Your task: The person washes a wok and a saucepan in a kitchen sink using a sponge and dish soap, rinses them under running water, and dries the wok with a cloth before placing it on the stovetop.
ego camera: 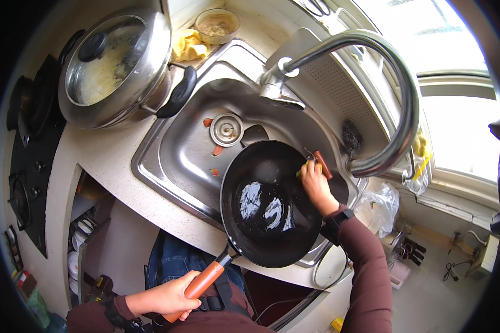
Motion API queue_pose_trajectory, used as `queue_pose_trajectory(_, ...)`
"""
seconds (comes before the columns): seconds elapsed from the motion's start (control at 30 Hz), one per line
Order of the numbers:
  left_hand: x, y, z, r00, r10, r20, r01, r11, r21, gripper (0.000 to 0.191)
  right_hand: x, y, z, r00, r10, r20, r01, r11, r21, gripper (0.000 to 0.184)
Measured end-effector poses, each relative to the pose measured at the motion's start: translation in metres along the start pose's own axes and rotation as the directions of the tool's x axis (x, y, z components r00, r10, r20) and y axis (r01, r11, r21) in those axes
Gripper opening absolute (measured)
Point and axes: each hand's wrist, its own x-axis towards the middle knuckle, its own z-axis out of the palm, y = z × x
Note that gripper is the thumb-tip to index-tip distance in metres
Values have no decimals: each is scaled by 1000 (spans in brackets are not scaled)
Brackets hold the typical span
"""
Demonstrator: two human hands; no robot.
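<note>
A black wok (271,200) is tilted over the near right part of the stainless steel sink (183,141). Its wooden handle (206,277) is in my left hand (173,293), whose fingers wrap round it. At the wok's far right rim is my right hand (316,185), closed on a yellow-green scrubbing cloth or sponge (298,174), mostly hidden by the fingers. A small wooden handle (323,165) lies right beside that hand; its link to the rim is unclear. The wok's inside looks wet and shiny. Behind it in the sink lies a dark utensil head (255,134).
The curved faucet (408,104) arches over the sink's right side. A large lidded steel pot (150,83) stands left of the sink. Orange scraps (217,150) lie near the drain strainer (226,130). A glass bowl (217,26) and yellow cloth (189,45) sit behind. Steel wool (352,137) rests at right.
</note>
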Motion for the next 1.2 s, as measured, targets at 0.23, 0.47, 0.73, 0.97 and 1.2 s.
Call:
queue_pose_trajectory(0.23, -1, 16, -2, 998, -41, 52, 43, 998, -41, 61, -52, -75, -67, 592, -651, 475, -31, 571, 820, 38)
queue_pose_trajectory(0.47, -8, 20, 12, 987, -142, -78, 159, 940, 303, 70, 46, -125, -87, 854, -499, -147, 320, 281, 905, 28)
queue_pose_trajectory(0.73, -19, 10, 28, 980, -88, -178, 147, 923, 356, 66, 29, -24, -35, 963, -269, 25, 225, 849, 478, 19)
queue_pose_trajectory(0.97, -18, 9, 28, 973, -121, -195, 190, 903, 386, 64, 18, 52, -29, 960, 240, -143, -160, 891, 424, 27)
queue_pose_trajectory(1.2, -18, 1, 28, 971, -109, -213, 182, 914, 363, 63, 42, 61, 22, 943, 305, 135, -256, 405, 878, 32)
